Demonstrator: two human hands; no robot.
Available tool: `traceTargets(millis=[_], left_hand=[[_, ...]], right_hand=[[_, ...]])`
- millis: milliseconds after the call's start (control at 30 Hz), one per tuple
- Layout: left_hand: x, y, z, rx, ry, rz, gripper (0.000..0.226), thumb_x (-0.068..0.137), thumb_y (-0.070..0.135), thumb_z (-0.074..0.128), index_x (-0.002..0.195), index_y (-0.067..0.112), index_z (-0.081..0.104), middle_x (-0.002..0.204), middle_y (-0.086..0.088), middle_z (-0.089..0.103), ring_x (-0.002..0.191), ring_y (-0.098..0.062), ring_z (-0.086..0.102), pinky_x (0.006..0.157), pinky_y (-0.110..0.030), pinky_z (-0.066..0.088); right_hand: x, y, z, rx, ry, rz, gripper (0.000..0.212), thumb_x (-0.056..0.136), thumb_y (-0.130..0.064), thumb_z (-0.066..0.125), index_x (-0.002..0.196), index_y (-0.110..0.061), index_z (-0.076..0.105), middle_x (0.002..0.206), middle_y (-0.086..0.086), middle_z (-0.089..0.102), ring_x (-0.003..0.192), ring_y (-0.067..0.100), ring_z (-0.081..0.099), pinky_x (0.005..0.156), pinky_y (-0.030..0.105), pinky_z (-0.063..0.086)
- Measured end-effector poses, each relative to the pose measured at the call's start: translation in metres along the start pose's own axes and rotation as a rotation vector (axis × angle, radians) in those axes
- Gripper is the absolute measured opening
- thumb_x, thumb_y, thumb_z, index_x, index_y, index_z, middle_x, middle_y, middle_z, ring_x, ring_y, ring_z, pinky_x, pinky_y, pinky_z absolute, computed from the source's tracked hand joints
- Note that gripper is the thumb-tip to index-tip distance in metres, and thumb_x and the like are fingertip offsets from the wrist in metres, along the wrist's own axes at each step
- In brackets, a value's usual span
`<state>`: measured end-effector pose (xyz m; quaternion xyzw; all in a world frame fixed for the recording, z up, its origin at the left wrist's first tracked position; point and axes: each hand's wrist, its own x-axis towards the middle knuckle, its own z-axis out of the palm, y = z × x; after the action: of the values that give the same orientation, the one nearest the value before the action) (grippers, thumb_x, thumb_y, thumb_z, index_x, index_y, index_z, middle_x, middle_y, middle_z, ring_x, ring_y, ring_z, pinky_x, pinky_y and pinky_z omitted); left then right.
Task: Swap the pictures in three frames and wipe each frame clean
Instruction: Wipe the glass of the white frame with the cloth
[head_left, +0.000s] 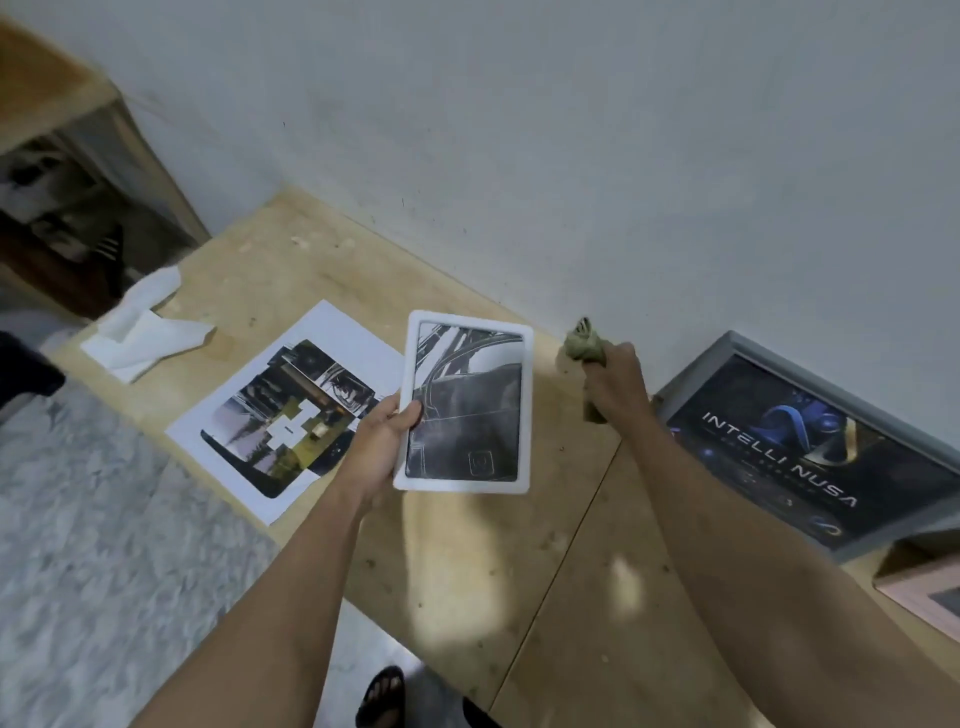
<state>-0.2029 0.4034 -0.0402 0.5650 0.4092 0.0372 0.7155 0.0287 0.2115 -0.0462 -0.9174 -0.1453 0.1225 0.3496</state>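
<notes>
item: white frame (464, 408), portrait, long axis running away from the person, raised above the desk (519, 545), glass side up with a dark picture inside. held at its left edge by the left hand (382, 441), thumb on the face, fingers (410, 415) grasping round the border.
item: olive cloth (584, 345), bunched, clenched in the right hand (615, 382), which hangs just to the right of the frame, apart from it, near its upper right corner.
relation: frame lies left of the cloth; the right hand is the nearer wiper, and a leftward sweep would likely meet the glass.
also: printed sheet (291, 410), white tissue (140, 327), grey frame (810, 441) against the wall.
</notes>
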Motion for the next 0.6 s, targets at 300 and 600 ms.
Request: traceTargets(millis=[300, 600], left_hand=[[-0.062, 0.061, 0.002, 0.034, -0.049, 0.233, 0.016, 0.099, 0.03, 0.056, 0.09, 0.023, 0.066, 0.067, 0.013, 0.058, 0.068, -0.011, 0.051, 0.062, -0.026, 0.038], [-0.102, 0.063, -0.032, -0.031, 0.015, 0.283, 0.022, 0.099, 0.023, 0.056, 0.107, 0.007, 0.069, 0.099, -0.01, 0.069, 0.096, -0.032, 0.06, 0.086, -0.036, 0.047]], right_hand=[[-0.083, -0.121, -0.035, -0.394, 0.107, -0.59, 0.074, 0.079, 0.005, 0.045, 0.144, -0.029, 0.042, 0.152, -0.006, 0.039, 0.108, 0.024, 0.038, 0.089, 0.041, 0.035], [-0.24, -0.095, -0.017, -0.252, -0.159, -0.545, 0.056, 0.087, 0.005, 0.042, 0.134, -0.02, 0.056, 0.13, -0.022, 0.053, 0.101, 0.012, 0.04, 0.091, 0.03, 0.037]])
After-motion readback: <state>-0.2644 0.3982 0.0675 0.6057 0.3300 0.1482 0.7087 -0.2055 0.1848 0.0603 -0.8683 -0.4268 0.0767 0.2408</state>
